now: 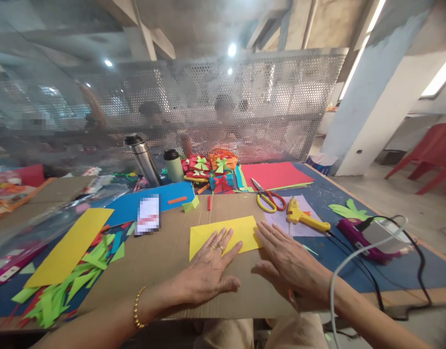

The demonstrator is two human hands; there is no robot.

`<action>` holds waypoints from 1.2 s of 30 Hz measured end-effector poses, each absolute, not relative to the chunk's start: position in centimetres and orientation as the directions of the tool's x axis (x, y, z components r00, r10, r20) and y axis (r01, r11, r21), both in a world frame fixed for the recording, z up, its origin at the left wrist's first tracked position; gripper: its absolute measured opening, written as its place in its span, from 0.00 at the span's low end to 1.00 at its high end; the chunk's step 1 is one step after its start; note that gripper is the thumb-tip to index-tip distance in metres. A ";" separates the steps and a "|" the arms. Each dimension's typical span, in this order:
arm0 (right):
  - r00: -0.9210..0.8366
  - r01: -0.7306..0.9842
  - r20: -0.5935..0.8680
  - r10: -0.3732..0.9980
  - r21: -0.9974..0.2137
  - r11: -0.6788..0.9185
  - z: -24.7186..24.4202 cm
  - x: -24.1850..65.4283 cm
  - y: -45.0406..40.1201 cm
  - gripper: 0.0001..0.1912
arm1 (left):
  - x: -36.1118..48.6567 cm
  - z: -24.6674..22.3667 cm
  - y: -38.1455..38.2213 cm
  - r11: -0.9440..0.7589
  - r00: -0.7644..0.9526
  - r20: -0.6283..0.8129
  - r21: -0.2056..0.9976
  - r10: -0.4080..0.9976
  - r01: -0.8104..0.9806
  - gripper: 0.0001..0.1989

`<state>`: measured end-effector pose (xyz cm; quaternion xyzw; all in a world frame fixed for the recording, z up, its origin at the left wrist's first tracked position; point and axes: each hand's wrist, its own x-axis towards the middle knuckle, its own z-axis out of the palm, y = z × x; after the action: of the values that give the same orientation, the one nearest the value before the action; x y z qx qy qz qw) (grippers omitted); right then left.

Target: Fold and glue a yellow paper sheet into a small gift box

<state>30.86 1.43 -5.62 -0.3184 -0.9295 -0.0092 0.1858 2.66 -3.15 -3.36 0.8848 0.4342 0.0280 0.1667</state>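
A yellow paper sheet [244,232] lies on the brown cardboard [135,281]. My left hand [208,271], with rings and a gold bracelet, is flat on the paper with its fingers spread. At the sheet's right edge, my right hand [291,259] has its fingers stretched out, fingertips touching the paper. Below the right palm shows a small orange-and-metal item [292,298], too hidden to name. Just beyond the right hand are scissors [268,198] with yellow and red handles and a yellow glue gun [304,217] on a pale lilac sheet.
Green paper strips [88,261] and a yellow sheet [70,247] lie left. Behind stand a steel flask [145,160], a green bottle [174,167], small paper boxes [221,167] and red sheets [275,175]. A white cable [341,276] crosses my right forearm near a purple power strip [361,240].
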 end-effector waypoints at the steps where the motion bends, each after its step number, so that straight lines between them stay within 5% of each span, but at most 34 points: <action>1: -0.726 0.588 0.369 0.580 -0.104 0.802 -5.3 30.4 1.8 0.37 | 2.8 -3.2 -3.2 -0.564 0.620 -0.102 0.320 0.778 0.761 0.46; 7: -0.758 0.551 0.275 0.592 -0.215 0.806 -4.5 26.5 3.9 0.37 | 2.9 -3.0 -3.3 -0.571 0.622 -0.077 0.323 0.779 0.755 0.47; 19: -0.618 0.730 0.434 0.655 0.010 0.683 -4.9 26.2 3.2 0.23 | 2.6 -3.9 -3.2 -0.597 0.632 -0.061 0.269 0.773 0.756 0.48; 24: -0.720 0.634 0.311 0.620 -0.068 0.770 -5.5 25.9 4.1 0.26 | 2.6 -3.6 -3.1 -0.617 0.648 -0.039 0.264 0.761 0.741 0.48; 31: -0.593 0.734 0.341 0.729 -0.143 0.664 -5.4 27.8 3.6 0.26 | 3.4 -2.6 -3.3 -0.545 0.620 -0.126 0.365 0.775 0.755 0.51; 36: -0.734 0.540 0.426 0.529 -0.107 0.835 -6.2 28.3 3.1 0.30 | 3.9 -2.7 -3.3 -0.555 0.636 -0.118 0.385 0.763 0.737 0.49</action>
<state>28.28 3.10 -6.19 -0.2869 -0.9311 -0.0121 0.2250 3.88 -3.30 -2.66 0.8813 0.4255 0.0312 0.2032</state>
